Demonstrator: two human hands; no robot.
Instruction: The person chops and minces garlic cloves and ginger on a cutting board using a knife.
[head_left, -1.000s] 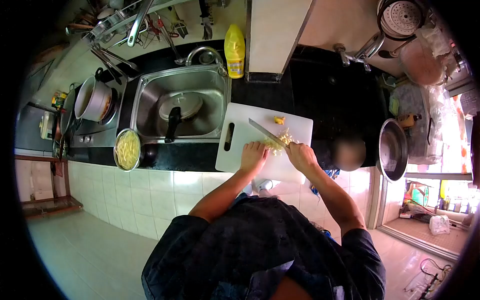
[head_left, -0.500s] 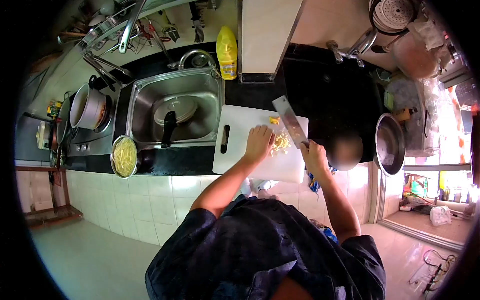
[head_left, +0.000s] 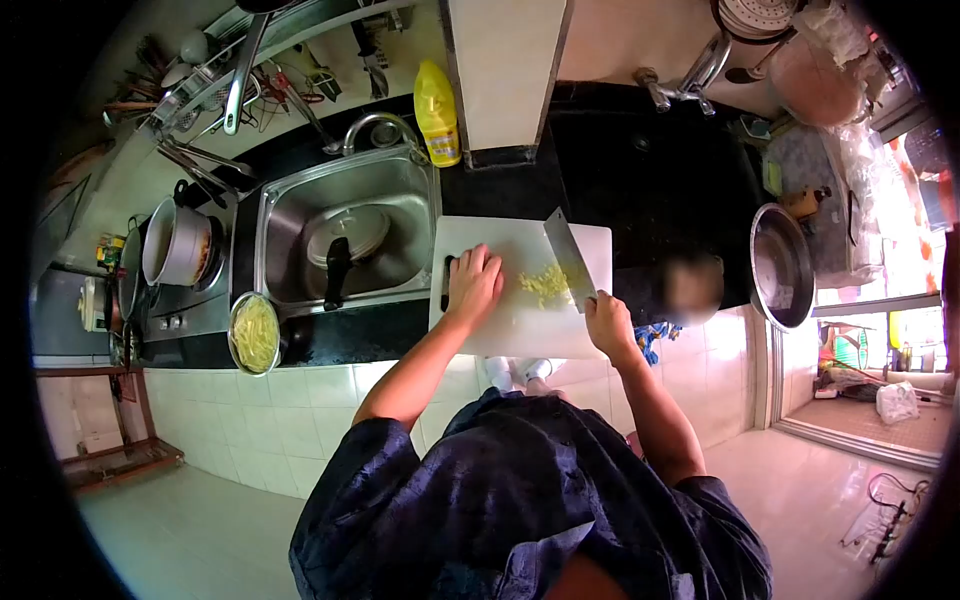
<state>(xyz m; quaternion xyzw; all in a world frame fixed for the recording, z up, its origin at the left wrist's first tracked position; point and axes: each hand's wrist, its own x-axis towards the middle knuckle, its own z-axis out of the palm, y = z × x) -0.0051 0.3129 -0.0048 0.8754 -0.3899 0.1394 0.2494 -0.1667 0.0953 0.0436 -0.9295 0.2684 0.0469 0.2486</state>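
My left hand (head_left: 474, 288) rests palm down on the left part of a white cutting board (head_left: 515, 335), beside its handle slot, fingers a little apart and nothing in them. Wrapped around the handle of a cleaver (head_left: 570, 258) is my right hand (head_left: 609, 325). The broad blade slants up and away over the right side of the board, at the edge of a small heap of chopped pale yellow pieces (head_left: 543, 286). The heap lies between my two hands.
Left of the board is a steel sink (head_left: 290, 230) holding a lid with a black handle. A bowl of pale yellow strips (head_left: 255, 335) sits at the counter's front edge. A pot (head_left: 170, 245) stands on the stove, a yellow bottle (head_left: 437, 115) behind the board, and a steel basin (head_left: 783, 268) at right.
My left hand has moved left, away from the chopped pieces. The cleaver has shifted slightly left and down with my right hand. The larger yellow piece behind the heap no longer shows.
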